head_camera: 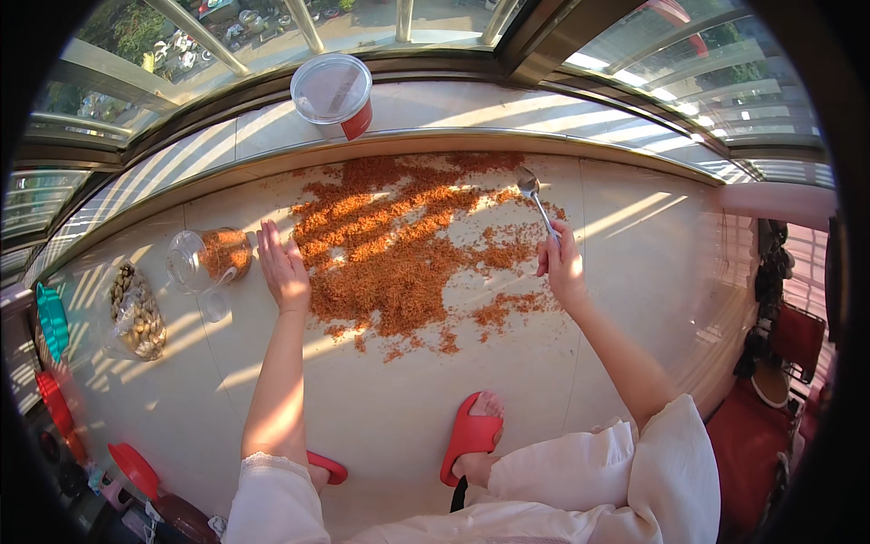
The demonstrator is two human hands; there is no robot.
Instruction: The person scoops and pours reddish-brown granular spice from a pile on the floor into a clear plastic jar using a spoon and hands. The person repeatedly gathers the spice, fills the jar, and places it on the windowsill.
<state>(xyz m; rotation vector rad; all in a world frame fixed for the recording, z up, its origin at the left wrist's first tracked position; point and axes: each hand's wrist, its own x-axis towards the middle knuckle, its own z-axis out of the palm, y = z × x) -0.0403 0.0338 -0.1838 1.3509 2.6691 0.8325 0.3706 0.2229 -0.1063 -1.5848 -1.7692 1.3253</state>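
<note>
Orange-red crumbly flakes (401,272) lie spread over the pale tiled floor in sunlight striped by shadow. My left hand (284,268) is at the left edge of the flakes, flat and edge-on with its fingers extended, holding nothing. Just left of it a clear plastic jar (211,258) lies on its side, partly filled with the same orange stuff. My right hand (563,262) grips the handle of a metal spoon (529,185), whose bowl is at the upper right edge of the spread.
A clear tub with a red label (333,95) stands on the window ledge. A plastic bag of brownish pieces (138,313) and a small clear lid (214,306) lie at left. Teal and red basins line the left side. My feet in red slippers (469,435) are below the flakes.
</note>
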